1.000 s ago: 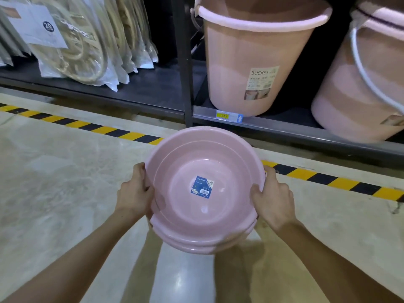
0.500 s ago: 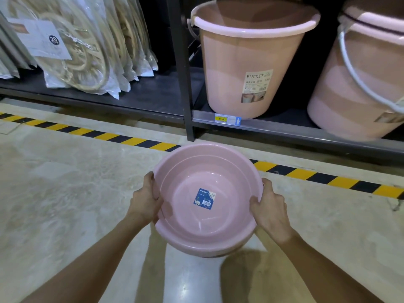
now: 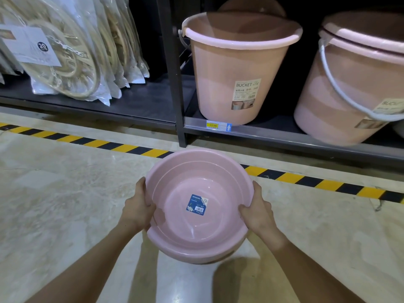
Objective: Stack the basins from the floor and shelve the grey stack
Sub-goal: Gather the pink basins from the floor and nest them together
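Head view: left hand [image 3: 137, 212], right hand [image 3: 256, 212] grip pink basin stack [image 3: 196, 215] rims; pink buckets [image 3: 238, 71] fill shelf [image 3: 284, 136] ahead.

Two pink buckets [image 3: 238, 68] [image 3: 354, 84] stand on the dark shelf [image 3: 284, 138] beside bagged hoops [image 3: 65, 62].

A pale, glossy stone floor [image 3: 54, 204] is seen across the lower part of the view, with light reflected in it near the bottom edge, and a black-and-yellow hazard stripe [image 3: 306, 179] is laid along it just in front of the shelving. A low dark metal shelf [image 3: 140, 101] is divided by an upright post [image 3: 172, 68]; bagged pale rings [image 3: 65, 62] are leaned on its left section. Two pink buckets [image 3: 238, 68] are stood on the right section, above a price tag [image 3: 218, 125] on the front edge.
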### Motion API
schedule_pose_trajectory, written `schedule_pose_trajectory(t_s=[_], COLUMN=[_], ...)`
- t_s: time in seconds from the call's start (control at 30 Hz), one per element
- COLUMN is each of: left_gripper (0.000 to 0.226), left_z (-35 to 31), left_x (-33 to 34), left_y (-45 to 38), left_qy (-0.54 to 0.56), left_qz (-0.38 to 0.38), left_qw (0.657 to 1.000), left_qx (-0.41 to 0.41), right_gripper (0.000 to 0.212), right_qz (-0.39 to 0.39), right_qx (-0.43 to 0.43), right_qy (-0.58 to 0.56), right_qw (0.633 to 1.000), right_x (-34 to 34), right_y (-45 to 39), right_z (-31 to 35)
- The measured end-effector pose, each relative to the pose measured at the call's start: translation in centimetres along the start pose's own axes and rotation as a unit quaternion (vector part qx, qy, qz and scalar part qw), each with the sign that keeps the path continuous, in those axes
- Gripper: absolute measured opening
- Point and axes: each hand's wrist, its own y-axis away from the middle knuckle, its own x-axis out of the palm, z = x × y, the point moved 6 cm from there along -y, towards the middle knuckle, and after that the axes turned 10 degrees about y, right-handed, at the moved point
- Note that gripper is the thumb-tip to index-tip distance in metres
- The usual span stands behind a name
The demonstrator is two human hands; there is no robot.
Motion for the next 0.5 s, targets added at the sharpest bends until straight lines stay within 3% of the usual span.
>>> schedule_pose_trajectory(t_s=[0.13, 0.23, 0.37, 0.5], left_gripper=[0.076, 0.078, 0.072, 0.066], left_z=[-2.0, -7.6, -19.9, -34.1], left_x=[-0.5, -1.0, -0.7, -2.6], left_y=[-0.3, 0.0, 2.7, 9.4], left_qy=[-0.154, -0.231, -0.256, -0.297], left_qz=[-0.011, -0.016, 0.051, 0.117], left_qw=[0.988, 0.969, 0.949, 0.914], left_qx=[0.027, 0.086, 0.179, 0.249], right_gripper=[0.077, 0.074, 0.065, 0.061], right_qz=[-0.020, -0.043, -0.052, -0.073], right_qx=[0.013, 0.003, -0.019, -0.022], right_qy=[0.054, 0.125, 0.180, 0.215], right_qw=[0.998, 0.991, 0.982, 0.974], right_x=[-1.1, -4.1, -12.2, -25.2], right_y=[-0.3, 0.0, 3.1, 9.0], right_z=[0.3, 2.0, 6.4, 12.4])
